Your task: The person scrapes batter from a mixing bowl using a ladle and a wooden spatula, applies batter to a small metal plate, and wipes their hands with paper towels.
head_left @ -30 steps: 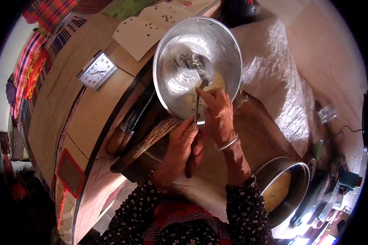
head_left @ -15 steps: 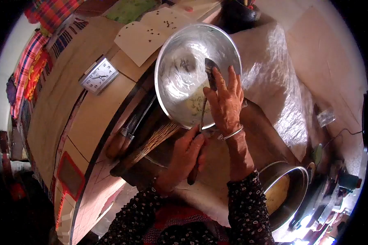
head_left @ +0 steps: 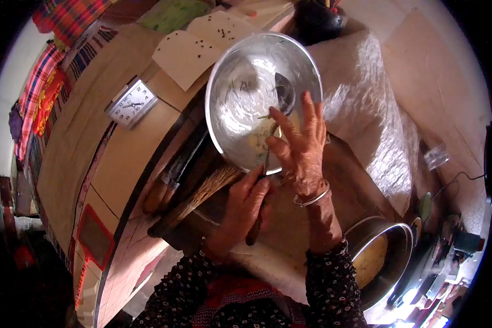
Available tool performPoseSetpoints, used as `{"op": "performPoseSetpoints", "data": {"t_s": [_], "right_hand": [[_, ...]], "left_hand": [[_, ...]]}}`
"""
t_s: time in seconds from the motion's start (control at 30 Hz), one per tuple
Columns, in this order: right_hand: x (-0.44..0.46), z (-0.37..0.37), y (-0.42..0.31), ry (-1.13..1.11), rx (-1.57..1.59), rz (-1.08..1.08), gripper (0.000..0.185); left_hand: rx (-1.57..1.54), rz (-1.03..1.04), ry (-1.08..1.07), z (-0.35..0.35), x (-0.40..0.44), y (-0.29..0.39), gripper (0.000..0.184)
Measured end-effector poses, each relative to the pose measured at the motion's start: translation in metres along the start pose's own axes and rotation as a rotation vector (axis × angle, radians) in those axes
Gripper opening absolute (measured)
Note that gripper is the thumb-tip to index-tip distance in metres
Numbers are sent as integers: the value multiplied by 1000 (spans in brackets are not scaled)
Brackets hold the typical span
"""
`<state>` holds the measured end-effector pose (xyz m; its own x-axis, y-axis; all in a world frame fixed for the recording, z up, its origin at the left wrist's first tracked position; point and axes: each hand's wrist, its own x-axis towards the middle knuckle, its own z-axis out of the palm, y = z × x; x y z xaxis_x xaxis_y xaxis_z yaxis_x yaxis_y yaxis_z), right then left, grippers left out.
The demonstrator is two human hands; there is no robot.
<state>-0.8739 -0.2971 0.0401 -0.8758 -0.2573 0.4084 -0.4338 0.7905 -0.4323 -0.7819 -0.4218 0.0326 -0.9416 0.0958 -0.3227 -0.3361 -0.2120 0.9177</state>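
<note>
A large metal bowl [head_left: 224, 93] stands tilted in front of me, with a little pale liquid and green bits at its near side. My left hand [head_left: 245, 202] is closed round the dark handle of a ladle [head_left: 284, 90], whose round head lies inside the bowl. Over the bowl's right side, my right hand [head_left: 305, 145] is open, its fingers spread beside the ladle's neck. A small green scrap shows at the index fingertip; whether it sticks to the finger I cannot tell.
At lower right stands a deep pot [head_left: 404, 257] with yellowish contents. A straw brush [head_left: 213, 183] lies left of the bowl. On the tiled ledge are a clock [head_left: 132, 104], a dark-specked paper sheet [head_left: 186, 57] and a red-framed fly swatter [head_left: 94, 236].
The ladle's head has turned, showing its round hollow more fully. My right hand has slid down off the ladle's head, and its fingers have spread wider. My left hand keeps its grip.
</note>
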Motion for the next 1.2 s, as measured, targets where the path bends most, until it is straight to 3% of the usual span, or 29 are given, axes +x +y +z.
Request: {"op": "performPoseSetpoints", "data": {"t_s": [0.07,0.17,0.5,0.57,0.63,1.0,1.07,1.2], "right_hand": [[-7,-2,12,69,105,62,44],[-20,1,25,26,37,68,44],[-29,18,27,-6,-213,34,54],[-36,20,31,-32,-218,62,56],[-39,18,30,-13,-153,169,58],[-40,22,33,-10,-106,299,77],[-37,25,31,18,-116,293,78],[-25,20,21,78,-148,201,75]], "left_hand": [[-264,-128,-32,-1,-2,5,23],[-395,-145,-48,0,-2,8,27],[-538,-88,-130,-14,6,-3,40],[-667,-68,-226,-17,7,-6,40],[-642,-91,-202,-13,3,2,41],[-653,-166,-140,-8,-8,25,42],[-820,-184,-312,-16,-4,14,40],[-924,-208,-364,-12,-6,15,41]]}}
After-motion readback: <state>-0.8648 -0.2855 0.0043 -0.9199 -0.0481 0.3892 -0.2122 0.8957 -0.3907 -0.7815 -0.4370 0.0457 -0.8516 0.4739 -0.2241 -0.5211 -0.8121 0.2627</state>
